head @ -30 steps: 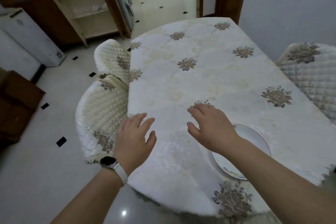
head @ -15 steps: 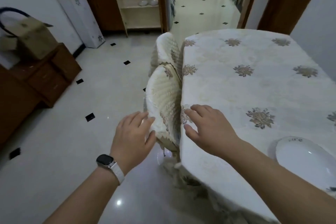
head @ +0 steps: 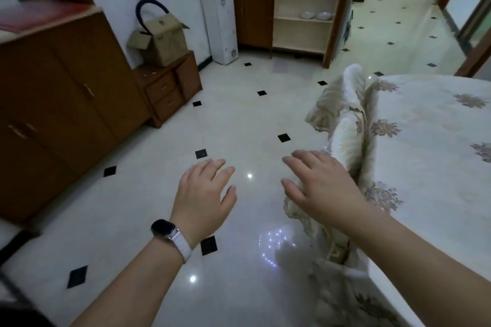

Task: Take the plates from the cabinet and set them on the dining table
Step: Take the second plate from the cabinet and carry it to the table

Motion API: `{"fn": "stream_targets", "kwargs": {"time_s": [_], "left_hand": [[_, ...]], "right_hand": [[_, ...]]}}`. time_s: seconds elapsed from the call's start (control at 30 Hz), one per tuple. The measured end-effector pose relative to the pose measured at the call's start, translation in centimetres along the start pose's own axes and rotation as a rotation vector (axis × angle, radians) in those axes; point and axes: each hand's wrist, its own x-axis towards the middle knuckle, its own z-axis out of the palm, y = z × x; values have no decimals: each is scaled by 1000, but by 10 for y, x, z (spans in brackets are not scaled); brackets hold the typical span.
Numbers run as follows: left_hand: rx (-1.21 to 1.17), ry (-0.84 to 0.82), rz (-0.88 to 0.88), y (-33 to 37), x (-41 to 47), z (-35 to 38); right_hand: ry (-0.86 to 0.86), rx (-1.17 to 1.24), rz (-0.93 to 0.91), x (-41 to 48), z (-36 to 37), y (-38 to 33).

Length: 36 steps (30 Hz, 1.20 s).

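White plates (head: 316,15) sit on the open cabinet (head: 299,34) shelf, across the floor (head: 239,119). Grip spread and empty on left hand (head: 204,191) and right hand (head: 321,186). No plate shows on the visible counter (head: 425,156) part; fetching likely remains.

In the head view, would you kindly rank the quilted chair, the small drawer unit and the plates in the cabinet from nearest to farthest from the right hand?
1. Quilted chair, right beside the right hand.
2. Small drawer unit, across the floor on the left.
3. Plates, on the open shelf of the cabinet at the far end.
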Motion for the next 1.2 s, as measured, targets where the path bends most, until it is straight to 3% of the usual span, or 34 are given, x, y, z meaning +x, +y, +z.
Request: {"fn": "stream_targets", "kwargs": {"time_s": [0.37, 0.8, 1.2], "left_hand": [[87, 1, -24, -41, 79, 27], [179, -14, -26, -57, 251, 58], [128, 2, 12, -106, 348, 87]], "right_hand": [[81, 40, -124, 109, 41, 27], [92, 50, -106, 259, 50, 117], [67, 28, -59, 348, 67, 141]]}}
